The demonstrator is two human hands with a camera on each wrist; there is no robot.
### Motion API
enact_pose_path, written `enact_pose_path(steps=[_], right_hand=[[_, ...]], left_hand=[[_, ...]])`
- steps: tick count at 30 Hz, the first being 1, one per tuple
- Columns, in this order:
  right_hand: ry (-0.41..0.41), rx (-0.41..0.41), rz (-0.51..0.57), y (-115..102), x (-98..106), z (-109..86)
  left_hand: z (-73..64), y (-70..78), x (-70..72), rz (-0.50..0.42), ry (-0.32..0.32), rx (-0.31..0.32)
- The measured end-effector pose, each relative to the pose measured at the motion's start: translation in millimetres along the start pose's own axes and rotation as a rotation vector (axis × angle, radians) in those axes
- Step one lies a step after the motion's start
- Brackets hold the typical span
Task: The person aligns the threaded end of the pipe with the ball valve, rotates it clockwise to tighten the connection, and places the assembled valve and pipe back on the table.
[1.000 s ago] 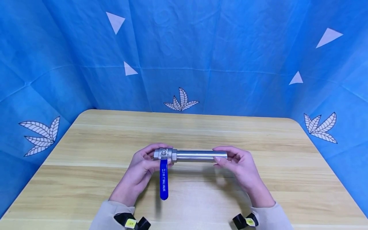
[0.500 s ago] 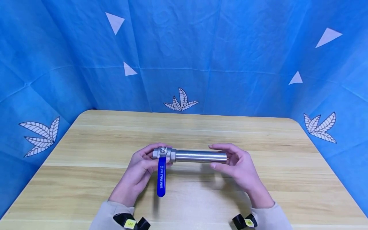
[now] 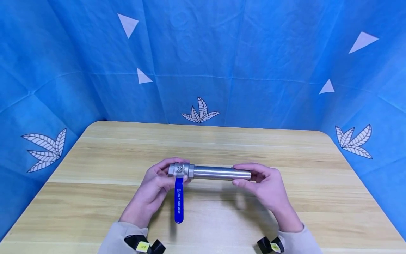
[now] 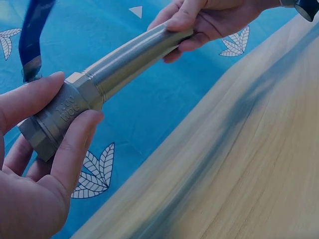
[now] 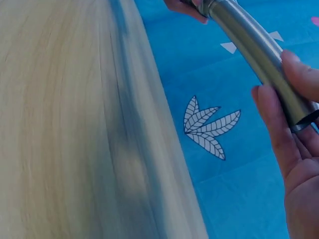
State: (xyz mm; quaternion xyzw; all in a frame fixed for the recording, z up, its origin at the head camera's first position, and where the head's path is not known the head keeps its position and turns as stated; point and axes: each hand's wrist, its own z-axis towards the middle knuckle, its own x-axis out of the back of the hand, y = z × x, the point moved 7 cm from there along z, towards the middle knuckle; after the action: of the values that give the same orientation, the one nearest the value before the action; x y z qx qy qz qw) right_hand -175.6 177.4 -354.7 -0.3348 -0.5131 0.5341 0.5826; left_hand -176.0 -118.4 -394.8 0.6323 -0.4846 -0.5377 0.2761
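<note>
My left hand [image 3: 155, 185] grips a steel ball valve [image 3: 179, 169] by its body, thumb in front and fingers behind. The valve's blue lever handle [image 3: 179, 201] points toward me. From the valve's hex end a smooth steel pipe [image 3: 219, 173] runs level to the right, its end seated against the valve; the joint's inside is hidden. At the pipe's free end my right hand [image 3: 266, 183] holds it between thumb and fingers. In the right wrist view the pipe's open end [image 5: 305, 119] shows between thumb and fingers. Raised lettering marks the valve body [image 4: 65, 107] in the left wrist view.
Under both hands lies a wooden table [image 3: 203, 144], with the valve and pipe held above it and casting a shadow. A blue cloth backdrop [image 3: 203, 53] with white triangles and leaf prints stands around the back and sides. Each sleeve carries a black wrist camera [image 3: 144, 245].
My right fingers spread away from the pipe half a second ago and have closed on it again. The blue lever swung slightly up and back down. The left hand keeps its grip.
</note>
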Motion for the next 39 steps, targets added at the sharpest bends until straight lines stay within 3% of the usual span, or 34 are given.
enact_pose_path(steps=[9,18,30,39], right_hand=[[-0.041,-0.126,-0.029,12.4,1.9,-0.2],[-0.035,-0.148,0.040,13.7,-3.7,-0.1],[0.081,-0.225,0.146,17.1,-5.4,-2.9],[0.068,-0.258,0.188,23.6,-3.1,2.7]], left_hand=[[0.6,-1.6,-2.5,0.036,0.001,-0.016],[3.9,-2.4,4.7,0.217,0.006,-0.078],[10.4,0.1,3.6,0.295,-0.032,-0.181],[14.0,-2.2,2.9,0.364,-0.019,-0.163]])
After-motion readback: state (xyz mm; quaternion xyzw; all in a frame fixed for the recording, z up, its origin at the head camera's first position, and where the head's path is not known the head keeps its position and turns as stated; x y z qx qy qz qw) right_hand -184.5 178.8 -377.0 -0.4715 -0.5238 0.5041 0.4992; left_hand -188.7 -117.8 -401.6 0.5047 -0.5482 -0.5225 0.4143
